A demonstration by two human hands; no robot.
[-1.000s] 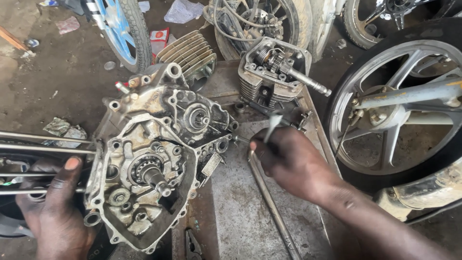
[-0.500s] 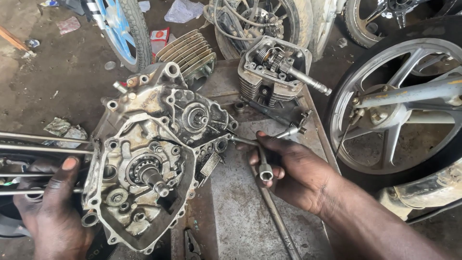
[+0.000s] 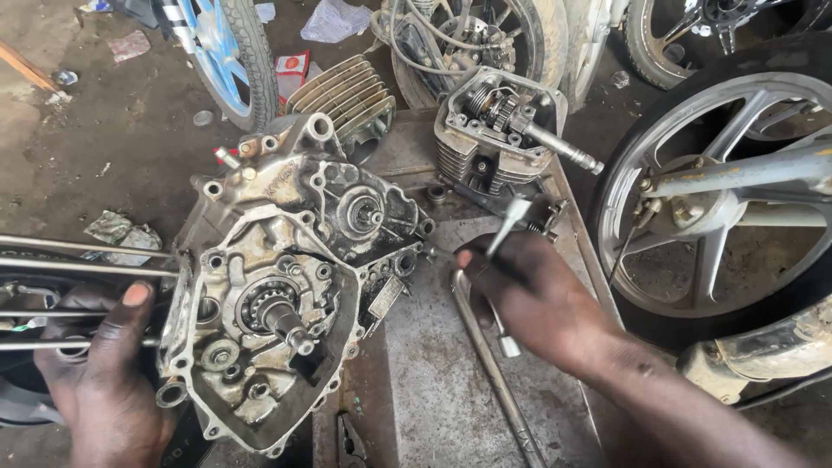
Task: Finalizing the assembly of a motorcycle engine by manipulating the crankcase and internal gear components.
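Since half a second ago, the right hand (image 3: pixel 542 303) has been turned over the small metal tool (image 3: pixel 505 260), whose flat upper end (image 3: pixel 517 208) is now raised toward the cylinder head (image 3: pixel 494 130), while its lower end is seen sticking out below the fingers; the tool is clenched in that hand; the left hand (image 3: pixel 104 373) has been kept where it was, closed around the long studs (image 3: pixel 78 260) at the left edge of the engine crankcase (image 3: pixel 277 286), thumb laid flat along one of them.

The crankcase is set open-side up on the metal bench (image 3: pixel 433 381), tilted slightly, with a short shaft (image 3: pixel 282 321) and bearing exposed near its middle and a second round boss (image 3: pixel 362 211) higher up; a long steel bar (image 3: pixel 490 373) is laid on the bench just beside the right hand, running toward the lower edge; a pair of pliers (image 3: pixel 349 438) is partly seen at the bottom edge.

Behind the crankcase a finned cylinder block (image 3: pixel 347 91) is stood on the ground; the cylinder head is placed at the far end of the bench, its valve gear uncovered; an alloy motorcycle wheel (image 3: pixel 719 199) is seen to the right, well apart from the crankcase, and a blue-rimmed wheel (image 3: pixel 230 43) at the upper left.
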